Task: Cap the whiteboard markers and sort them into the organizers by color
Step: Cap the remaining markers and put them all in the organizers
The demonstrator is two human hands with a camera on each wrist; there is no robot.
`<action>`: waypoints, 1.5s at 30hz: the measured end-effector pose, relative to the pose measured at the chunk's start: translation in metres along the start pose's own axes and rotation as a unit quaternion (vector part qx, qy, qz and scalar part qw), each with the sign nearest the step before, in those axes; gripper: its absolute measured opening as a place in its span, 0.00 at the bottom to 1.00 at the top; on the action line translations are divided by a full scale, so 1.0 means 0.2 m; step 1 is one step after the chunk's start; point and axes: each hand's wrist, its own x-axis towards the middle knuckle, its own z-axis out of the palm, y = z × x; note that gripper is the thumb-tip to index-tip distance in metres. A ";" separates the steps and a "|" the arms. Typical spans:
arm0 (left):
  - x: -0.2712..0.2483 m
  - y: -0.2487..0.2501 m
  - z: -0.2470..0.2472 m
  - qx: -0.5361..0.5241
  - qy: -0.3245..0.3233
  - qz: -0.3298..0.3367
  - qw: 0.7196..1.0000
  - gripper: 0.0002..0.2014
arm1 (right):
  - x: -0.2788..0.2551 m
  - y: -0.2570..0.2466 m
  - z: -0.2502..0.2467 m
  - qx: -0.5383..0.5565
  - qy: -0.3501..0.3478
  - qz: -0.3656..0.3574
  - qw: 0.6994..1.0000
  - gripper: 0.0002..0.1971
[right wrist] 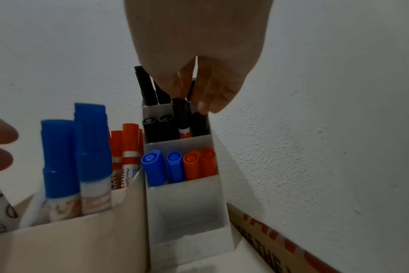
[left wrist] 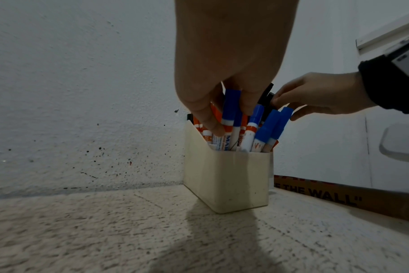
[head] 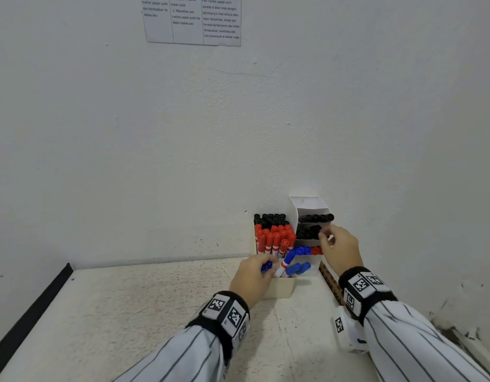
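A cream box against the wall holds upright black, red and blue capped markers. My left hand grips a blue-capped marker by its cap, its lower end down among the blue markers at the front of that box. Right of it stands a white tiered organizer with black markers in its upper tiers and blue and red ones in a lower tier. My right hand pinches the top of a black marker standing in the middle tier.
The speckled tabletop meets the wall in a corner behind the organizers. A printed cardboard strip lies along the right wall. A black edge borders the table on the left. A printed sheet is stuck high on the wall.
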 end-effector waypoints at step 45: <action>0.01 -0.10 0.02 -0.023 -0.013 -0.064 0.998 0.11 | -0.07 -0.04 -0.05 0.138 0.110 -0.044 0.983 0.13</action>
